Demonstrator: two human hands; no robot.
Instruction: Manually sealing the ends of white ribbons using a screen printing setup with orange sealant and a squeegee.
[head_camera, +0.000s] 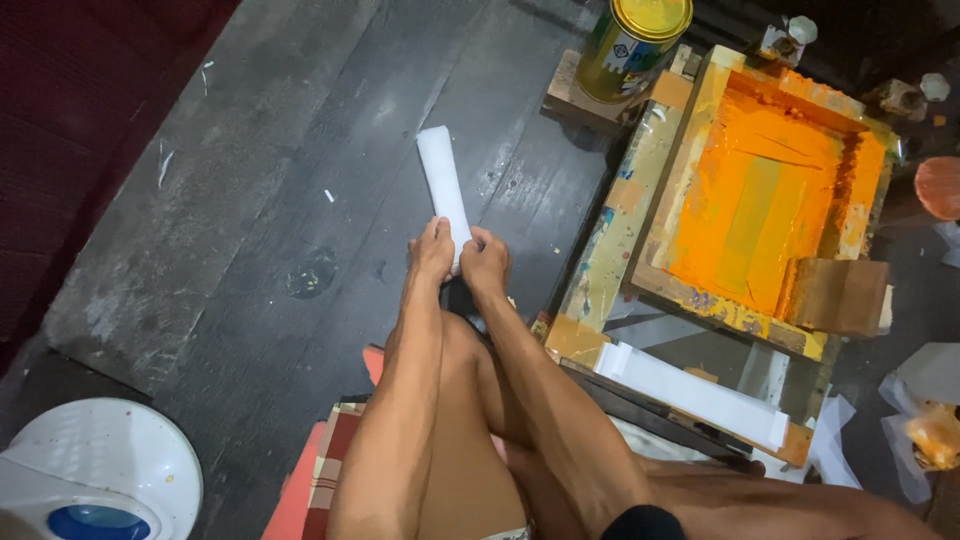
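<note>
Hands, left and right, clench the near end of a white roll lying on the dark floor. Roll looks fully wound; beside it stands an orange-inked screen frame, with a yellow can at the far edge.

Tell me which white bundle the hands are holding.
The rolled white bundle on the dark floor, gripped by left hand and right hand; the other white stack lies untouched beneath the orange frame.
</note>
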